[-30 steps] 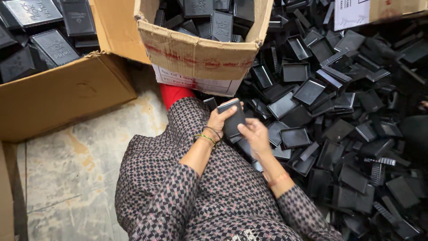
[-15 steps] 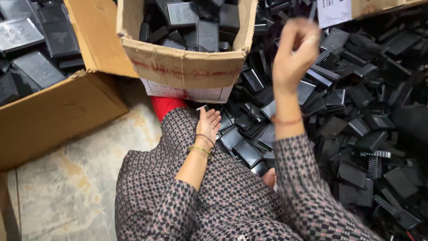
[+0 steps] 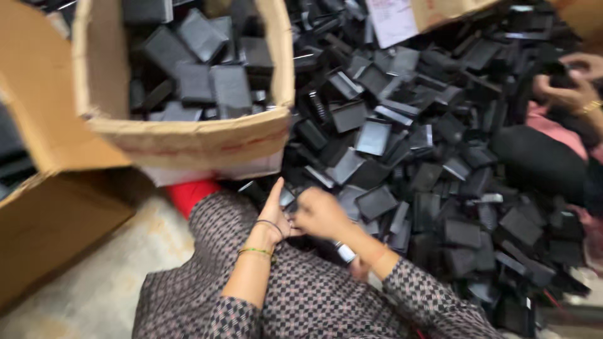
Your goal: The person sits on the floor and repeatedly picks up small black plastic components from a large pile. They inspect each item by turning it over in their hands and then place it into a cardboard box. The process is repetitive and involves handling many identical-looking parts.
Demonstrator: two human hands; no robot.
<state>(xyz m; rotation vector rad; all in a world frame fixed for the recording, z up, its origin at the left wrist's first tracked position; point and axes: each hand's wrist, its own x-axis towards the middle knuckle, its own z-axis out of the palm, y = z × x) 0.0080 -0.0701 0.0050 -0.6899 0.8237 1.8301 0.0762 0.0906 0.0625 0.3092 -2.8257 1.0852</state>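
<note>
My left hand [image 3: 273, 210] and my right hand [image 3: 320, 213] meet just above my lap, at the near edge of a big heap of flat black plastic parts [image 3: 427, 144]. Both hands touch a small black part [image 3: 287, 199] between them; motion blur hides how firmly each grips it. My sleeves and lap are in a dark checked fabric [image 3: 301, 295]. A cardboard box [image 3: 188, 135] holding several black parts stands just beyond my hands.
A second, larger cardboard box [image 3: 56, 213] lies open at the left. Another person's hands [image 3: 568, 88] and pink sleeve work at the far right of the heap. A white paper label [image 3: 392, 22] hangs on a box at the top. Pale floor shows at bottom left.
My right hand, raised over the heap half a second ago, has come back down to meet my left hand. The view has swung closer to the near box.
</note>
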